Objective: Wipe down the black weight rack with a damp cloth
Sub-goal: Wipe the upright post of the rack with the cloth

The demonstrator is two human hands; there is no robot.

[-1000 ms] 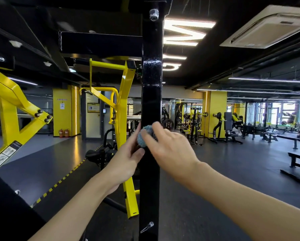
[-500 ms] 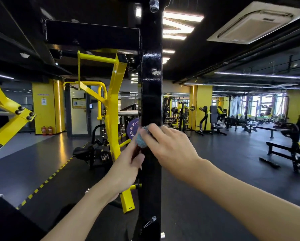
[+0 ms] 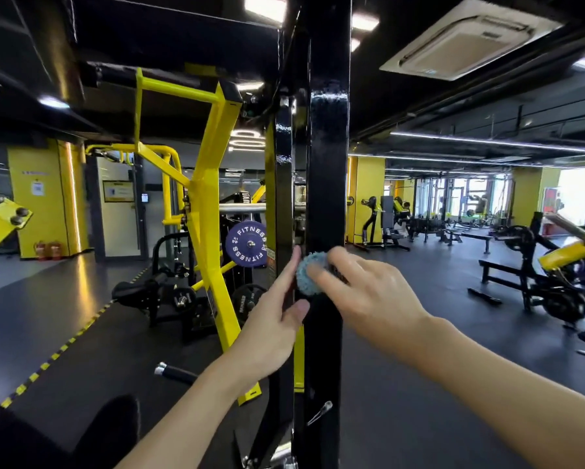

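Note:
A glossy black upright post of the weight rack (image 3: 326, 164) runs from top to bottom through the middle of the view. A small blue-grey cloth (image 3: 308, 274), bunched up, lies against the post at chest height. My right hand (image 3: 365, 289) presses the cloth onto the post with fingers curled over it. My left hand (image 3: 277, 316) reaches in from the lower left. Its straight fingers lie along the post's left edge, touching the cloth's side, with the thumb on the post below.
A yellow machine frame (image 3: 213, 204) with a purple plate (image 3: 247, 243) stands just left of the post. A metal pin (image 3: 320, 412) sticks out low on the post. Benches and machines (image 3: 534, 282) stand to the right across the dark floor.
The view has shifted right and closer to the post. Both hands stay on the cloth at about the same height on the post; the purple plate has come into sight.

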